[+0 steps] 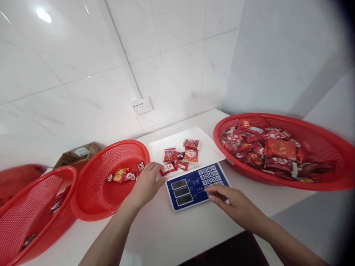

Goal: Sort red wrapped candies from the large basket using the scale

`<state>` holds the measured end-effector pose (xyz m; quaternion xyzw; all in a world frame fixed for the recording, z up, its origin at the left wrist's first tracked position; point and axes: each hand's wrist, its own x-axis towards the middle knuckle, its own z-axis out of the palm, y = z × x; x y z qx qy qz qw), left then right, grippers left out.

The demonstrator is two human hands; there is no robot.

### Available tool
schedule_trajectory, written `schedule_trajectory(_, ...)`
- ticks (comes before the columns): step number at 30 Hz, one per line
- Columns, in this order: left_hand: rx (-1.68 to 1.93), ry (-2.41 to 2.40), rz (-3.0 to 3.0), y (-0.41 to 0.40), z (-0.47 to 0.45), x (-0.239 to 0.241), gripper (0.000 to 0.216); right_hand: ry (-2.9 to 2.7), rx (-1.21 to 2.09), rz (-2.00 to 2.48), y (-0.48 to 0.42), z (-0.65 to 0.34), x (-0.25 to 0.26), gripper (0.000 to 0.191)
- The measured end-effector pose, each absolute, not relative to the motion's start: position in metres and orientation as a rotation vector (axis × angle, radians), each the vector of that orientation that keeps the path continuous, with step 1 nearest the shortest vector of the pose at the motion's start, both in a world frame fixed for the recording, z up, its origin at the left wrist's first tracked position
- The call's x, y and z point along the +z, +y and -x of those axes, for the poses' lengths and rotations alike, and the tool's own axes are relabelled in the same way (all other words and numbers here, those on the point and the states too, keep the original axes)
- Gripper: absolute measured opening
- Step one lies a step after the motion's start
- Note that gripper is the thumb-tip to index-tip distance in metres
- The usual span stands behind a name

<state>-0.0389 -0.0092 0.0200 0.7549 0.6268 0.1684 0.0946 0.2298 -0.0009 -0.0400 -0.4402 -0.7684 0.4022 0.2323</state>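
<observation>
Bright, glare on wall tiles (97, 87) (upper left), wide-angle stretch, blackened right edge

Reads 志准 on blue scale panel (196, 187); shows 789, 456, 123 on keypad (210, 175). Shows blurry digits on top display (179, 183), small illegible characters on candy wrappers (191, 155).

Digital scale (195, 174), white tray (208, 147) beyond both hands' fingertips; blue panel, keypad and three displays, lies between left fingertips (155, 167) and right fingertips (216, 189), latter at keypad's lower edge. Six closed red packets (191, 156), loose cluster on tray; red-white one (168, 168) right by left fingertips, contact unclear
</observation>
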Motion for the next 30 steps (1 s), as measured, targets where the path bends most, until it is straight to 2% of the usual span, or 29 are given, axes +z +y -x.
schedule_trajectory(4,0.445,1.888,-2.177,-0.004,0.034,0.019,0.013,-2.102,1.116,1.214,-0.001,-0.231,-0.041,0.03)
schedule_trajectory(12,0.419,1.934,-2.138,0.007,0.032,0.013,0.019,-2.118,1.153,1.207,0.001,-0.23,-0.042,0.029)
schedule_trajectory(22,0.509,2.005,-2.076,-0.004,0.029,0.026,0.011,-2.087,1.217,1.192,0.003,-0.23,-0.043,0.03)
schedule_trajectory(26,0.744,1.829,-1.869,-0.039,0.015,0.03,0.013,-2.01,1.383,1.145,-0.001,-0.227,-0.043,0.032)
schedule_trajectory(30,0.752,1.613,-1.782,-0.075,-0.013,0.005,0.025,-1.936,1.694,0.944,-0.007,-0.219,-0.039,0.045)
